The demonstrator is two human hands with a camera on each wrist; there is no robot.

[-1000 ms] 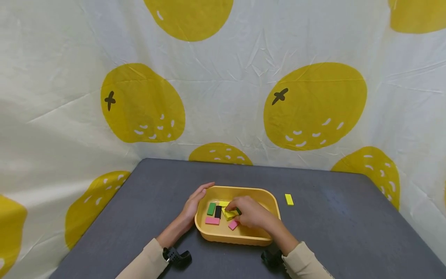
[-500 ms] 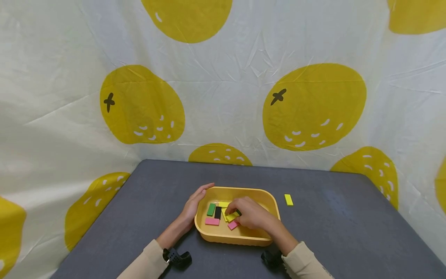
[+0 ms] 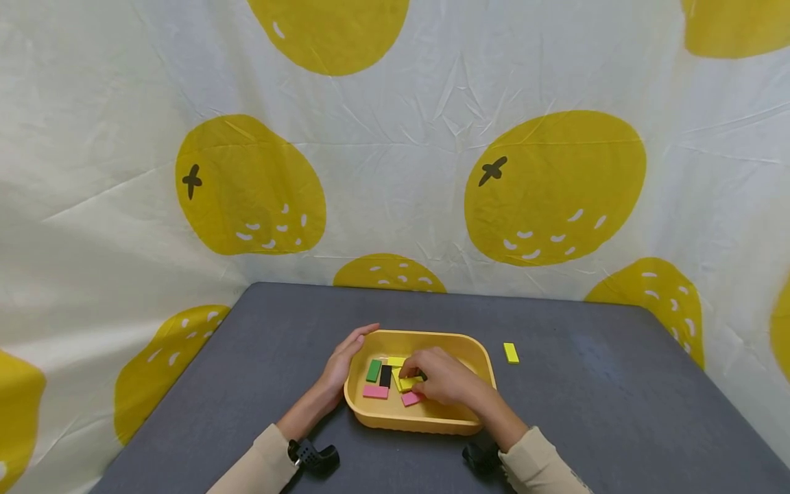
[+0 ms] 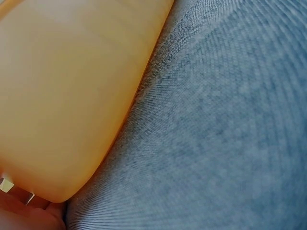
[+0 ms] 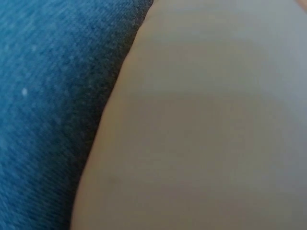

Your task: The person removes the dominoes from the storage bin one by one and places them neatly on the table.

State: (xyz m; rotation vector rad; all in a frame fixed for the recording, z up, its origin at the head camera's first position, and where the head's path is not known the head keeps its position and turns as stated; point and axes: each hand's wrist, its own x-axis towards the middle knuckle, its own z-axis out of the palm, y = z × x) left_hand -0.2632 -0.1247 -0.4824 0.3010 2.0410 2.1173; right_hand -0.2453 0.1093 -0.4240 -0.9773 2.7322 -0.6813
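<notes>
While the left hand touches one end, the tray stretches sideways.

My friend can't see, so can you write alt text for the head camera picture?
A person's right hand has a yellow block in its grip inside a yellow tub, while the left hand rests on the tub's side. Green, black and pink blocks lie in it too; another yellow block lies outside on the gray table.

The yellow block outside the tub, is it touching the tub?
Apart: the head view shows grey table between the yellow block and the tub.
</notes>
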